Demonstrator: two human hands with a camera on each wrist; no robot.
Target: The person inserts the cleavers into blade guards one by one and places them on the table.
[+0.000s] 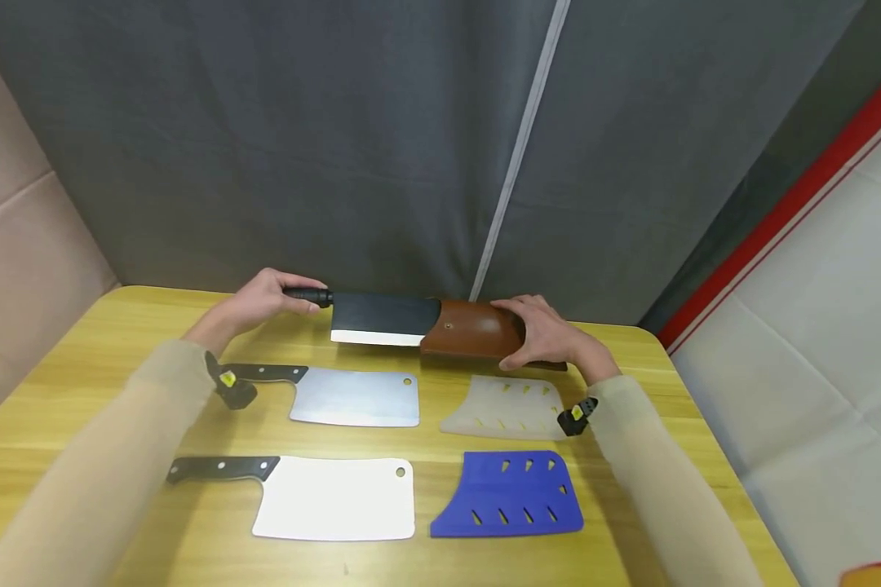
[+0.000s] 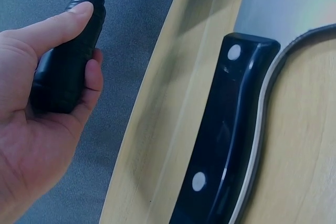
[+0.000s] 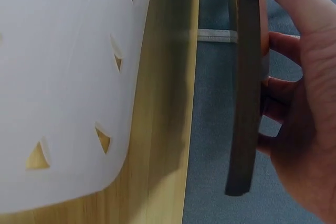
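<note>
From the head camera I see my left hand [image 1: 264,300] wrapped round the black handle of a dark cleaver [image 1: 383,319], and my right hand [image 1: 546,333] clasping a brown sheath [image 1: 473,329] from the far end. The two are held level above the back of the wooden table [image 1: 88,359]. The blade's tip sits inside the sheath mouth, and most of the blade shows outside it. Holding one piece in each hand keeps blade and sheath in line, as I judge it. Nearer me lie a steel cleaver [image 1: 356,397] beside a clear guard [image 1: 505,408], and a white-bladed cleaver [image 1: 334,497] beside a blue guard [image 1: 509,495], each knife paired with a cover to its right.

On the left wrist camera my fingers [image 2: 79,19] and thumb curl tightly round the dark cleaver's handle [image 2: 65,66], a firm closed grip that leaves the blade free. Below it, flat on the table [image 2: 157,145], is the riveted handle of the steel cleaver [image 2: 231,129].

On the right wrist camera my right hand [image 3: 304,108] pinches the sheath [image 3: 245,87], seen edge-on as a thin dark strip, thumb on one face and fingers behind. That grip holds the flat faces, clear of the opening. The clear guard [image 3: 63,77] lies on the table [image 3: 163,129] just beside.
</note>
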